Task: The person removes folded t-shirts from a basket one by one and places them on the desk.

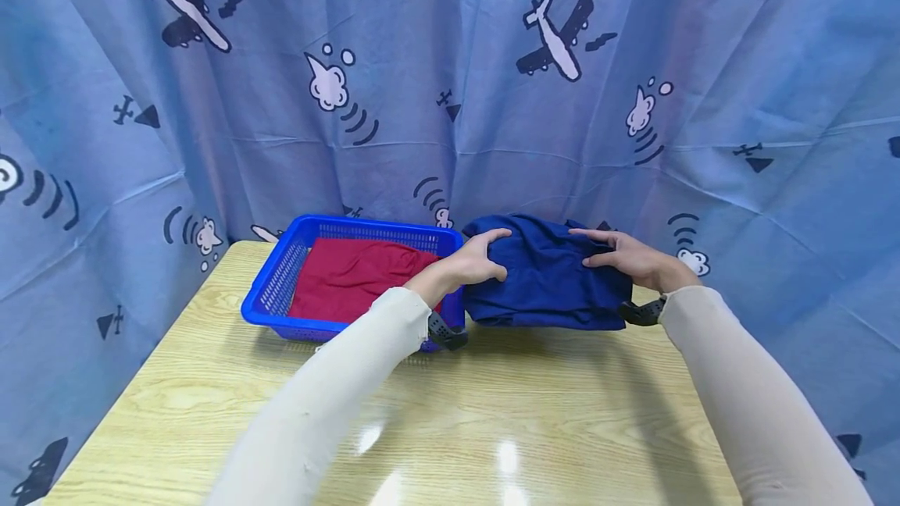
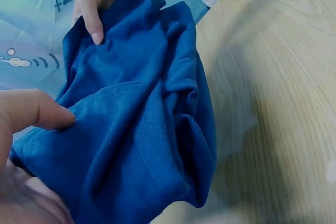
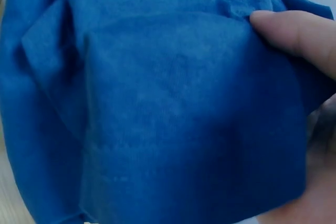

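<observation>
Clearly, you have the folded blue cloth (image 1: 541,279) between both hands, raised over the desk (image 1: 562,412) just beside the right end of the blue plastic basket (image 1: 295,322). Only the head view gives you that basket, with the red cloth (image 1: 351,276) lying inside it, and the airplane-printed curtain (image 1: 422,100) spread behind everything. Your left wrist view adds what the head view hides: loose, stacked folds along the cloth's near edge, and the left thumb laid on top with the palm underneath. Your right wrist view shows a broad flap at the other end, the right thumb pressing its upper edge. Your left hand (image 1: 476,260) pinches the left end and your right hand (image 1: 633,256) the right; the fingers beneath are mostly hidden, so you cannot tell how they spread there. Both forearms, in white sleeves (image 1: 759,389), reach forward and slant inward, the hands facing each other across the cloth.
</observation>
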`<state>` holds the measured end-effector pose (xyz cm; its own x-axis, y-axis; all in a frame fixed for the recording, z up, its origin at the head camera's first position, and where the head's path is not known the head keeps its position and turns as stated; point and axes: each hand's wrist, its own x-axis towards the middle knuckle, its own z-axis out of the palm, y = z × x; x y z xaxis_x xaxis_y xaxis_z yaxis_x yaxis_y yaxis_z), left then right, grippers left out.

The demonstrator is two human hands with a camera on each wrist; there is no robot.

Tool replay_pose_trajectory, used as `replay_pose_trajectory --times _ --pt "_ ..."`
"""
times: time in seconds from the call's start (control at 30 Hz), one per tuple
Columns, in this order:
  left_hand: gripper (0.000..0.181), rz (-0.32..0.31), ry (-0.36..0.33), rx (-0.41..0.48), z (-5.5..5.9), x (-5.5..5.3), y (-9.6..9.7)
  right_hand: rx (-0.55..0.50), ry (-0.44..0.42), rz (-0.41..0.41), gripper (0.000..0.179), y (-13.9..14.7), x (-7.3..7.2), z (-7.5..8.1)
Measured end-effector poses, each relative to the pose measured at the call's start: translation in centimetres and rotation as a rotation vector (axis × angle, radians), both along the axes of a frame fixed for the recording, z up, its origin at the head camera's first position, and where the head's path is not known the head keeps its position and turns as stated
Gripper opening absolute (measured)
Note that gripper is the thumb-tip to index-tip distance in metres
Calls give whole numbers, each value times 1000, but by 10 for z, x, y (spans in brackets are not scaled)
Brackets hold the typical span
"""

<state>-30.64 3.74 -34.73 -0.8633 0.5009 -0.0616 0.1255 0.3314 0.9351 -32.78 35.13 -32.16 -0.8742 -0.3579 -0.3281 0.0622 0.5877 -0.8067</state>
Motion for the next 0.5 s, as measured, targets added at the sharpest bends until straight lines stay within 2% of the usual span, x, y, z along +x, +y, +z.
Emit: replay_pose_trajectory --times 0.2,0.33,0.5 --pt "84 24 -28 14 -14 -2 13 -8 -23 -14 74 7 -2 -13" --pt "86 37 -44 -6 -25 -3 22 7 -21 -10 75 8 -4 -24" --pt "86 45 -29 -36 -30 -4 32 22 9 -22 73 7 -5 -31"
